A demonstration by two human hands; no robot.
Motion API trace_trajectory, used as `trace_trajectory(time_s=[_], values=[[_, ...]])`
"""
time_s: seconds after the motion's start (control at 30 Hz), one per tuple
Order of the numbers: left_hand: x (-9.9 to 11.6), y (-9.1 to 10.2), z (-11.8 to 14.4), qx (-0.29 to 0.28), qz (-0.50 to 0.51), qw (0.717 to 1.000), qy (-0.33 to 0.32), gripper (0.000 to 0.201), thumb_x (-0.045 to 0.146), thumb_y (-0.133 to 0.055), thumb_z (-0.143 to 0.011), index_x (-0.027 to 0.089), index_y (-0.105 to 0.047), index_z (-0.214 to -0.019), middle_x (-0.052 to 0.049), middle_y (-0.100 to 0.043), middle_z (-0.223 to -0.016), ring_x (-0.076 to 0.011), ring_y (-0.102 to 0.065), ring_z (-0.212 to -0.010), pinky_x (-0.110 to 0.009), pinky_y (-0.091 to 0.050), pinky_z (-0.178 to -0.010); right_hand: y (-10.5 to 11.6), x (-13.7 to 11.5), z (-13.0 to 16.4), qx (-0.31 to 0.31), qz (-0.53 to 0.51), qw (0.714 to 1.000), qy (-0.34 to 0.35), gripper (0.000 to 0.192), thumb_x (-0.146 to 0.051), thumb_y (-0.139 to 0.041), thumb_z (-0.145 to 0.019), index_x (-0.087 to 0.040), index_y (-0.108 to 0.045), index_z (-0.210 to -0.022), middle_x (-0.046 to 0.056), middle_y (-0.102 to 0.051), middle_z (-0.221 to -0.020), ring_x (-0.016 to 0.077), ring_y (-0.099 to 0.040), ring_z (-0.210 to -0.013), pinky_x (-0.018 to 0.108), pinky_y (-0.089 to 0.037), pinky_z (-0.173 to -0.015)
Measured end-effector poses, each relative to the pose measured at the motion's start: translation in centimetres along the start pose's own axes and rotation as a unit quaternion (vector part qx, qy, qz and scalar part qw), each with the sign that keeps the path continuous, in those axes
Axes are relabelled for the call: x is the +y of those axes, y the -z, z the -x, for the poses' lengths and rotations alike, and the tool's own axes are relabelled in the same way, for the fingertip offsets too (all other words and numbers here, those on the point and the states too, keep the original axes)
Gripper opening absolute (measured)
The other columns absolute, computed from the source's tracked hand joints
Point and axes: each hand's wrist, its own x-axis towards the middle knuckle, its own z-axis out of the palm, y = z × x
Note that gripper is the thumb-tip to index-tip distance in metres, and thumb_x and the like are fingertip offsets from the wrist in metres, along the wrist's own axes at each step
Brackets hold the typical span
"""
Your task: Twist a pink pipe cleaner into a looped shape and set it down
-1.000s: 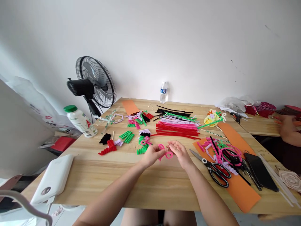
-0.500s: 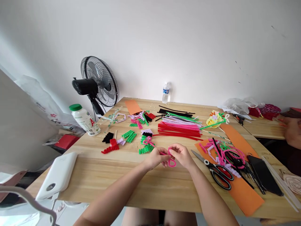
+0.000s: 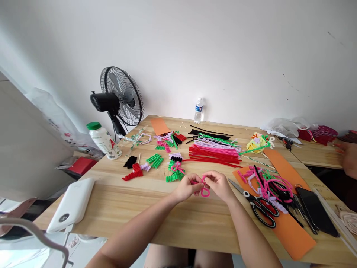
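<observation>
I see both hands meeting just above the wooden table [image 3: 156,219], near its middle. The left hand [image 3: 186,188] pinches one end of a pink pipe cleaner [image 3: 204,188], fingers closed on it, and the right hand [image 3: 220,183] grips the other side, thumb and fingers clamped on the same piece. The pipe cleaner is bent into loops, one hanging below the fingers; it is held between the two hands, just off the tabletop.

Just beyond the hands I see small green coils [image 3: 173,176] and another pink twist [image 3: 176,167]. Farther back lies a bundle of straight red and pink pipe cleaners [image 3: 214,150]. To the right, black-handled scissors [image 3: 258,204] rest partly on an orange paper strip [image 3: 292,234], beside a tangle of pink and black pieces [image 3: 272,184]. A white power bank [image 3: 73,203] sits at the left edge, well apart from the hands. Another person's hand [image 3: 350,158] shows at the far right.
</observation>
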Motion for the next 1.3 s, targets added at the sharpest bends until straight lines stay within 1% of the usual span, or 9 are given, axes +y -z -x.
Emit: trace_trajectory(time_s=[0.13,0.27,0.47,0.73,0.87,0.97,1.07,1.17,1.3], values=[[-0.5,0.1,-0.2,0.008,0.005,1.000,-0.008,0.040,0.047,-0.070,-0.062,0.014,-0.049,-0.069,0.003,-0.054,-0.047,-0.0076,-0.047,-0.040,-0.020,-0.036,-0.042,-0.1,0.4,0.0,0.053,0.162,0.976,0.137,0.018,-0.020,-0.052,-0.081,-0.021,-0.070,-0.084,0.006,-0.065,-0.072,0.0162,-0.058,-0.062,0.028,-0.048,-0.056],[-0.9,0.1,-0.3,-0.009,-0.015,1.000,0.007,0.040,0.046,-0.071,-0.062,0.013,-0.051,-0.073,0.003,-0.054,-0.050,-0.0072,-0.048,-0.042,-0.020,-0.037,-0.043,0.2,0.7,0.0,0.018,0.230,0.952,0.199,0.027,-0.014,-0.046,-0.084,-0.022,-0.068,-0.098,0.006,-0.063,-0.077,0.0169,-0.059,-0.068,0.030,-0.048,-0.063],[-0.7,-0.1,-0.1,-0.036,-0.055,0.997,0.028,0.037,0.044,-0.072,-0.061,0.013,-0.052,-0.069,0.004,-0.052,-0.050,-0.0064,-0.047,-0.043,-0.019,-0.035,-0.043,0.3,0.8,0.3,-0.054,0.287,0.931,0.220,0.028,-0.012,-0.043,-0.086,-0.020,-0.068,-0.095,0.007,-0.058,-0.082,0.0169,-0.056,-0.072,0.028,-0.046,-0.065],[-0.9,-0.4,-0.2,-0.008,-0.041,0.998,0.053,0.039,0.044,-0.074,-0.057,0.013,-0.052,-0.066,0.002,-0.056,-0.049,-0.0082,-0.050,-0.043,-0.020,-0.038,-0.045,0.0,0.6,0.5,-0.034,0.309,0.930,0.195,0.026,-0.014,-0.043,-0.087,-0.020,-0.069,-0.088,0.004,-0.052,-0.070,0.0144,-0.050,-0.061,0.026,-0.042,-0.058],[-1.1,-0.3,-0.3,0.004,-0.013,0.998,0.054,0.040,0.045,-0.075,-0.055,0.014,-0.050,-0.066,0.002,-0.056,-0.048,-0.0086,-0.050,-0.041,-0.021,-0.038,-0.044,0.3,-0.1,0.7,-0.076,0.308,0.930,0.187,0.029,-0.014,-0.039,-0.089,-0.021,-0.065,-0.100,0.005,-0.054,-0.077,0.0155,-0.052,-0.066,0.027,-0.045,-0.062],[-1.1,-0.1,-0.4,0.012,-0.010,0.998,0.054,0.041,0.044,-0.075,-0.056,0.014,-0.049,-0.066,0.002,-0.056,-0.047,-0.0088,-0.051,-0.041,-0.021,-0.038,-0.044,0.4,-0.1,0.6,-0.064,0.287,0.937,0.188,0.031,-0.015,-0.040,-0.088,-0.021,-0.058,-0.113,0.008,-0.058,-0.089,0.0175,-0.056,-0.075,0.030,-0.048,-0.069],[-1.1,0.0,-0.4,0.017,-0.015,0.998,0.056,0.041,0.045,-0.075,-0.057,0.015,-0.048,-0.065,0.002,-0.056,-0.047,-0.0087,-0.051,-0.041,-0.021,-0.038,-0.044,0.4,0.1,0.4,-0.015,0.277,0.943,0.185,0.022,-0.014,-0.047,-0.084,-0.021,-0.061,-0.100,0.006,-0.060,-0.083,0.0178,-0.057,-0.073,0.030,-0.047,-0.067],[-1.1,-0.1,-0.3,0.022,-0.022,0.998,0.053,0.042,0.047,-0.074,-0.057,0.015,-0.047,-0.065,0.002,-0.057,-0.047,-0.0084,-0.050,-0.040,-0.020,-0.037,-0.042,0.4,0.1,0.4,-0.014,0.281,0.938,0.200,0.016,-0.014,-0.050,-0.083,-0.020,-0.062,-0.076,0.004,-0.058,-0.073,0.0162,-0.055,-0.067,0.028,-0.045,-0.062],[-1.1,-0.1,-0.3,0.018,-0.031,0.998,0.044,0.041,0.048,-0.072,-0.059,0.016,-0.046,-0.064,0.002,-0.055,-0.045,-0.0085,-0.050,-0.040,-0.019,-0.034,-0.041,0.5,-0.1,0.5,-0.025,0.325,0.921,0.216,0.021,-0.015,-0.045,-0.087,-0.021,-0.065,-0.082,0.006,-0.060,-0.076,0.0171,-0.056,-0.069,0.028,-0.045,-0.064]])
